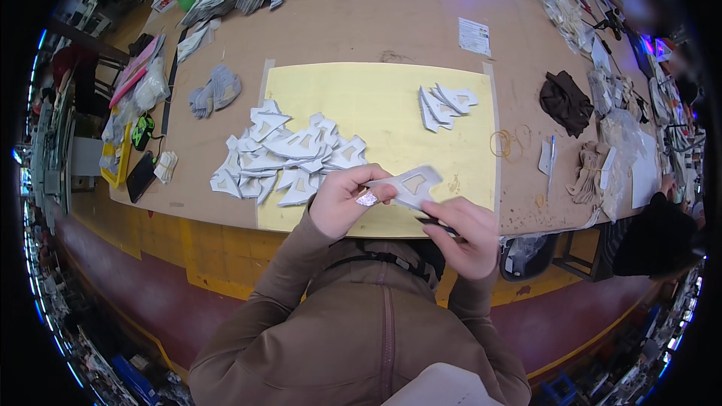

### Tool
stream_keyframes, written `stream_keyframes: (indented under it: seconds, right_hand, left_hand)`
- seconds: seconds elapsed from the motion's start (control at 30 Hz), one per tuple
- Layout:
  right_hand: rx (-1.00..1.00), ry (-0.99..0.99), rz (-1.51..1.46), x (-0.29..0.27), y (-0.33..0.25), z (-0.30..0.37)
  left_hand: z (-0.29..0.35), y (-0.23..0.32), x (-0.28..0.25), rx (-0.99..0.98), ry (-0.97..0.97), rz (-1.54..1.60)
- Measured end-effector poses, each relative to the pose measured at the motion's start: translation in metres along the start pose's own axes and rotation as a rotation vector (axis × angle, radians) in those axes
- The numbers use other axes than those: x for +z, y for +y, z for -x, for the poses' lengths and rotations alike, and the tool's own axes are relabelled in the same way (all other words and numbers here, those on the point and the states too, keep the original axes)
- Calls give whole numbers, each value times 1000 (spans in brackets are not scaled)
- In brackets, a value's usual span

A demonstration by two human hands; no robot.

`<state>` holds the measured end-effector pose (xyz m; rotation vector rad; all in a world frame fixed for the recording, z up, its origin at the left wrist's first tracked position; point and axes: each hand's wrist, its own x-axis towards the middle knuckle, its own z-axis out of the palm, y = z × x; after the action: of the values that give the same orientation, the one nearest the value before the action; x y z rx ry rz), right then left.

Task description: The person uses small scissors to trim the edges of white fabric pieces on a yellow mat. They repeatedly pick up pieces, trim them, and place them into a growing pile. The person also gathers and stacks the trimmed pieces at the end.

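In the head view, the left hand (338,199) pinches one end of a pale grey cut-out piece (406,197) between thumb and fingers, a shiny silvery wrap (367,199) on the thumb. The piece is raised just above the near part of a yellow sheet (376,98), its triangular opening facing up. The right hand (468,234) is closed around a slim dark tool (436,223), fingertips at the piece's near edge; whether the tool touches it, I cannot tell. The left grip probably steadies the piece and leaves its other end reachable.

A loose heap of similar pieces (297,152) lies left, near the left hand, and a small fanned group (435,110) lies far right, likely placed apart so the two don't mix.

Bare yellow surface between them gives the hands sideways room. The table's front edge runs just under the wrists, limiting downward movement. Tan rubber bands (504,144) lie by the sheet's right border, and a crumpled dark cloth (565,103) sits well beyond.
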<state>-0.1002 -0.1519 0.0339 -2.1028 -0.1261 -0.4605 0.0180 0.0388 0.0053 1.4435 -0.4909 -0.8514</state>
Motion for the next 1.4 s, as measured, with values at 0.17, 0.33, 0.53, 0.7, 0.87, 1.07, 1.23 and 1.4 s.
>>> stream_keyframes:
  seconds: [0.17, 0.33, 0.53, 0.7, 0.87, 1.07, 1.23, 1.4]
  right_hand:
    - [-153, 73, -283, -12, -5, 4]
    - [-105, -38, 15, 5, 4, -6]
    - [-76, -63, 19, 9, 10, -4]
    - [-41, -56, -9, 11, 9, -4]
    - [-6, -66, -31, 10, 9, -2]
    - [16, -81, -72, 9, 8, -2]
    - [37, -76, -73, 10, 8, -1]
    - [38, -72, -136, 9, 7, -2]
  left_hand:
    - [-4, 1, 8, 245, 44, -336]
    - [-3, 4, 11, 223, -6, -283]
    - [1, 9, 5, 210, -46, -262]
    - [-1, 8, 7, 251, -52, -258]
    - [-2, 10, 6, 236, -70, -274]
    - [-2, 7, 6, 270, -76, -316]
    - [-2, 7, 7, 299, -64, -327]
    - [-1, 7, 5, 301, -81, -341]
